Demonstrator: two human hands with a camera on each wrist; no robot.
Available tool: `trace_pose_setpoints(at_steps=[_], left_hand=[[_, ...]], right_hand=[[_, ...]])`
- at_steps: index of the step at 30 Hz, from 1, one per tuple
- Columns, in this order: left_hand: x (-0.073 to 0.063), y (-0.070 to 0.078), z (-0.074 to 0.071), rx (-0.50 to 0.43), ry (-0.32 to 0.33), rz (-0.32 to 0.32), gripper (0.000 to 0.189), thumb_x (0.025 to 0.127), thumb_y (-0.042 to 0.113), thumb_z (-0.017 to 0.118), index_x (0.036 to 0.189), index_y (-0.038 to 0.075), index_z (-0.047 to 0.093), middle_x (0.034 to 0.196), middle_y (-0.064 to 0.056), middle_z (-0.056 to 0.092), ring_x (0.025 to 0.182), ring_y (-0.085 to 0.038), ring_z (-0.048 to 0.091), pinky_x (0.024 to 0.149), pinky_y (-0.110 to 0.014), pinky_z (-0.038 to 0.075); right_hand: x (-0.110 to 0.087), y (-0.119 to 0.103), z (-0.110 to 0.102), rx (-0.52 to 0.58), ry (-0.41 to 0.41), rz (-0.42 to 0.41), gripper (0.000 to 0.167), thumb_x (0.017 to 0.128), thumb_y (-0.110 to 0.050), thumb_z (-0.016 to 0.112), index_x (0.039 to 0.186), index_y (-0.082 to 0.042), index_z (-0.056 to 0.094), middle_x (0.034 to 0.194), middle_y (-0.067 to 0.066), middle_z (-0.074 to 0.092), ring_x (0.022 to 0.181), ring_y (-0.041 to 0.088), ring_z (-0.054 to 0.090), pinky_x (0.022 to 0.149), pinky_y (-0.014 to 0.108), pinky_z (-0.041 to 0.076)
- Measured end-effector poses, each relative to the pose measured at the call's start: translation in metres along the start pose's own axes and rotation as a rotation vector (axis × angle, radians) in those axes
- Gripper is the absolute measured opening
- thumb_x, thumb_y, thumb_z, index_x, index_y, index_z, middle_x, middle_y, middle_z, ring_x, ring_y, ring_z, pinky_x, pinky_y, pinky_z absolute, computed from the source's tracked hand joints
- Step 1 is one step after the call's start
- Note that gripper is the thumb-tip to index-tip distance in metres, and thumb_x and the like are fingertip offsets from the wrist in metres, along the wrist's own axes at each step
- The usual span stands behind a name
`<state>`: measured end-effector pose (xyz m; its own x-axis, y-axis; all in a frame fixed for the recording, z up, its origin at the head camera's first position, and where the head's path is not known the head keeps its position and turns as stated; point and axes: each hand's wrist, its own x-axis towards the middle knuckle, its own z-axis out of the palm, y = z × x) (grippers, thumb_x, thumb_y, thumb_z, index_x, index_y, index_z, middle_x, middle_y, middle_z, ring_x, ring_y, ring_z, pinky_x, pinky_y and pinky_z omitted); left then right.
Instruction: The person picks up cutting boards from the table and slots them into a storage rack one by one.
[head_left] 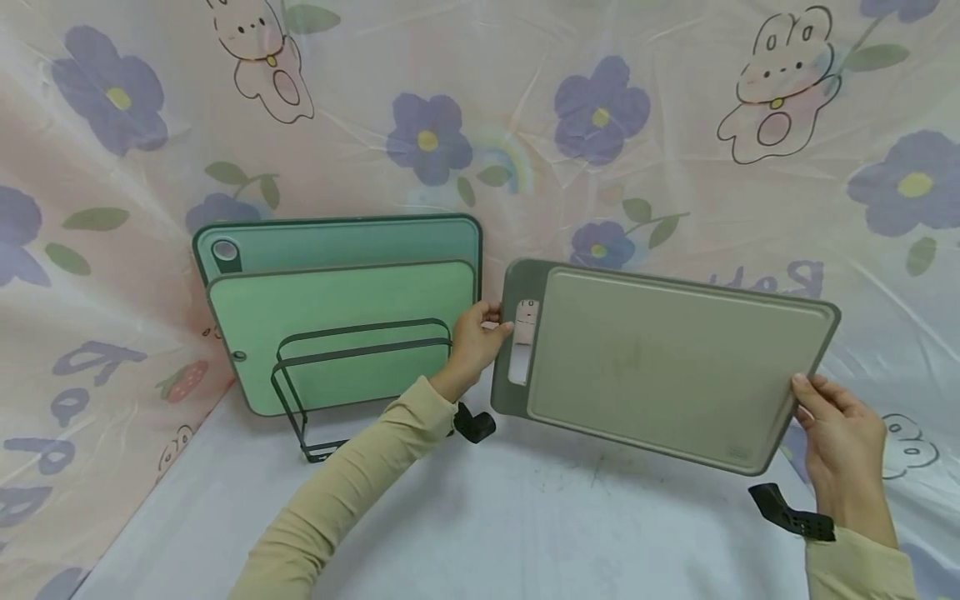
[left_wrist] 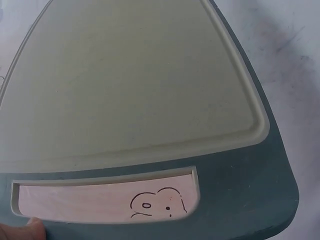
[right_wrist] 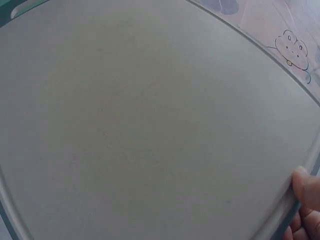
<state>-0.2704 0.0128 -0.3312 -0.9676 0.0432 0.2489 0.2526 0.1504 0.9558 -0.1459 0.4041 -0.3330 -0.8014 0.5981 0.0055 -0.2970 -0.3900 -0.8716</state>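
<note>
A beige cutting board with a dark grey-green handle end and border is held up, tilted, above the white table. My left hand pinches its handle end beside the long slot; in the left wrist view the thumb lies at the slot's edge. At the opposite short edge my right hand grips the board, thumb on the front face and fingers curled behind. Left of it, a light green cutting board and a teal cutting board stand upright in a black wire rack.
The white tabletop spreads beneath the boards. Behind hangs a curtain printed with purple flowers and cartoon rabbits. A black strap circles the right wrist, and another black strap piece shows by the left wrist.
</note>
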Motion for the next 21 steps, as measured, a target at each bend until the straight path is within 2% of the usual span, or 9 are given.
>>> trace_pose_setpoints(at_steps=[10,15,21], left_hand=[[0.006,0.007,-0.009,0.045,0.008,0.026,0.02,0.089,0.002,0.069,0.108,-0.001,0.065,0.099,-0.012,0.065,0.086,-0.025,0.063,0.072,-0.033,0.053],[0.007,0.013,-0.014,0.067,-0.002,0.053,0.019,0.089,0.001,0.069,0.108,-0.002,0.065,0.097,-0.012,0.065,0.084,-0.025,0.064,0.071,-0.032,0.053],[0.011,0.018,-0.021,0.091,-0.016,0.034,0.023,0.089,0.002,0.069,0.112,0.0,0.064,0.1,-0.01,0.064,0.085,-0.023,0.062,0.073,-0.033,0.052]], right_hand=[[0.002,-0.003,0.013,-0.074,0.025,-0.004,0.018,0.078,-0.002,0.08,0.089,-0.005,0.067,0.088,0.0,0.06,0.075,0.009,0.057,0.06,0.019,0.048],[0.002,-0.005,0.02,-0.049,0.025,-0.021,0.016,0.079,0.001,0.078,0.088,-0.005,0.066,0.085,0.0,0.059,0.072,0.009,0.056,0.058,0.018,0.047],[0.003,-0.008,0.029,-0.038,0.017,-0.046,0.016,0.078,0.001,0.079,0.088,-0.004,0.068,0.084,0.001,0.061,0.071,0.009,0.056,0.057,0.018,0.046]])
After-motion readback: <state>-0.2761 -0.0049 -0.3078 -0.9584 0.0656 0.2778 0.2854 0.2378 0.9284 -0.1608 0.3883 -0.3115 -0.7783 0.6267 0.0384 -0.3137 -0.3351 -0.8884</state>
